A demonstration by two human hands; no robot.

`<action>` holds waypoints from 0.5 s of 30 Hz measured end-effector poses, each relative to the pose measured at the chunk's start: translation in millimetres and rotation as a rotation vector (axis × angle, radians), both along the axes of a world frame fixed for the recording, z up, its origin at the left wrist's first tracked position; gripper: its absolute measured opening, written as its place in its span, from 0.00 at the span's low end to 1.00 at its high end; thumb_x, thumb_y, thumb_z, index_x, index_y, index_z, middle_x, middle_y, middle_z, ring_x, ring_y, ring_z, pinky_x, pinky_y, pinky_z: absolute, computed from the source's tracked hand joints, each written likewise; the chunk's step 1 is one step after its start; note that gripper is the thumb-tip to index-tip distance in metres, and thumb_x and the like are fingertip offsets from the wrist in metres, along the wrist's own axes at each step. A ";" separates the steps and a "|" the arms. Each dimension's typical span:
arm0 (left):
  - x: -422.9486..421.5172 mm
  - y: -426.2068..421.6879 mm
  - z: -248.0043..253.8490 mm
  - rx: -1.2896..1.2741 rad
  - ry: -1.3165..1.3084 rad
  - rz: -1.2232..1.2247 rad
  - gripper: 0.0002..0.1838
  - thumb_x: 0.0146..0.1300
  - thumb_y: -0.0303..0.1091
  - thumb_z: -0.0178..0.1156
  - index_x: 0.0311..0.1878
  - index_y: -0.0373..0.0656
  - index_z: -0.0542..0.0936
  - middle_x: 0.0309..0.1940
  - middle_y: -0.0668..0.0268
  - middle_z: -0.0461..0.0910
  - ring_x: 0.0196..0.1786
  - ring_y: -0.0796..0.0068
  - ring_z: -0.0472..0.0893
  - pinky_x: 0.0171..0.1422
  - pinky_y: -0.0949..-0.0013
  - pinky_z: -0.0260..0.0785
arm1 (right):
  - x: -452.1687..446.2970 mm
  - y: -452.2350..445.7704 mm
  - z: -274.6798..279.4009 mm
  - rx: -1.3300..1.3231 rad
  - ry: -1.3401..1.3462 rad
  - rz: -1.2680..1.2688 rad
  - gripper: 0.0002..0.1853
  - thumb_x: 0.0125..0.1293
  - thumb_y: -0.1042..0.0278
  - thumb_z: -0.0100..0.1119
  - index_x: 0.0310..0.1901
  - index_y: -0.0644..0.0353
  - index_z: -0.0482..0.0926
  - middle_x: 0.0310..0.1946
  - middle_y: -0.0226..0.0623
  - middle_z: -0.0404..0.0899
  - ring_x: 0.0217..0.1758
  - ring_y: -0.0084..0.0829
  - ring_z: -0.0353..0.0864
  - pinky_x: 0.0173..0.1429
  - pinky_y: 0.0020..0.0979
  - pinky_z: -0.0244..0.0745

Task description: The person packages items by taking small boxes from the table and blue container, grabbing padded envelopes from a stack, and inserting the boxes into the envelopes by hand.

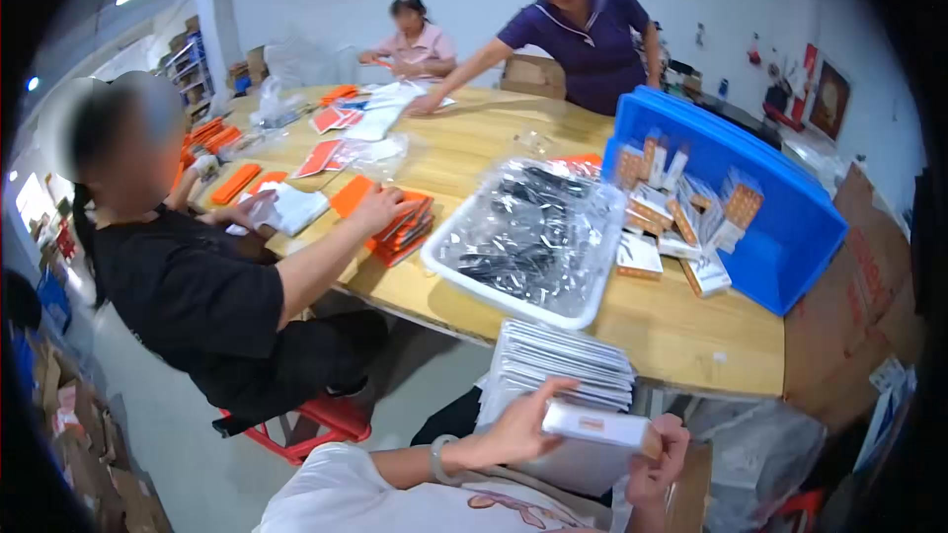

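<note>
A small white box (597,424) with an orange-brown end is held in front of my body. My left hand (523,424) grips its left end, the thumb along the upper edge. The fingers of my right hand (660,459) are closed at its right end, by the orange-brown part. Beneath the box, a thick stack of white-grey mailer envelopes (558,365) leans at the table edge, partly covered by my hands.
On the wooden table (681,336), a white tray (459,281) holds bagged black items. Small boxes (640,255) spill from a tipped blue crate (790,247). To the left, a seated co-worker (197,276) touches orange packets (405,232). Two more people work across the table.
</note>
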State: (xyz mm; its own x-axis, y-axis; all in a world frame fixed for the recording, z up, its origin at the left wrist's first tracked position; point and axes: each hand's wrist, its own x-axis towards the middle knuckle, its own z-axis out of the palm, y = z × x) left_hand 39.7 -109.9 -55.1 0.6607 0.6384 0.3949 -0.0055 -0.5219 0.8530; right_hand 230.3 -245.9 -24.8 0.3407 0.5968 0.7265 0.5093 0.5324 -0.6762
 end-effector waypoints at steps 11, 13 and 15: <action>2.4 -10.6 -10.3 -0.211 -0.262 -0.172 0.13 0.71 0.26 0.48 0.51 0.34 0.80 0.35 0.63 0.82 0.32 0.75 0.73 0.39 0.71 0.67 | 47.7 -24.1 -20.8 -0.215 -0.022 -0.057 0.19 0.69 0.66 0.50 0.58 0.67 0.71 0.64 0.56 0.69 0.63 0.43 0.74 0.64 0.46 0.67; 4.6 -10.5 -0.2 -0.160 -0.281 -0.103 0.16 0.73 0.28 0.46 0.54 0.35 0.80 0.34 0.66 0.82 0.30 0.78 0.71 0.37 0.75 0.65 | 28.8 -28.0 21.4 -0.407 -0.298 -0.034 0.17 0.52 0.67 0.53 0.45 0.60 0.75 0.39 0.40 0.77 0.48 0.39 0.67 0.63 0.44 0.55; 6.3 -14.4 4.2 -0.406 -0.176 -0.181 0.17 0.73 0.29 0.45 0.56 0.37 0.80 0.36 0.68 0.83 0.30 0.81 0.69 0.36 0.78 0.62 | 24.9 -18.9 38.8 -0.493 -0.604 -0.018 0.16 0.53 0.65 0.53 0.44 0.57 0.78 0.42 0.39 0.77 0.49 0.38 0.68 0.64 0.47 0.53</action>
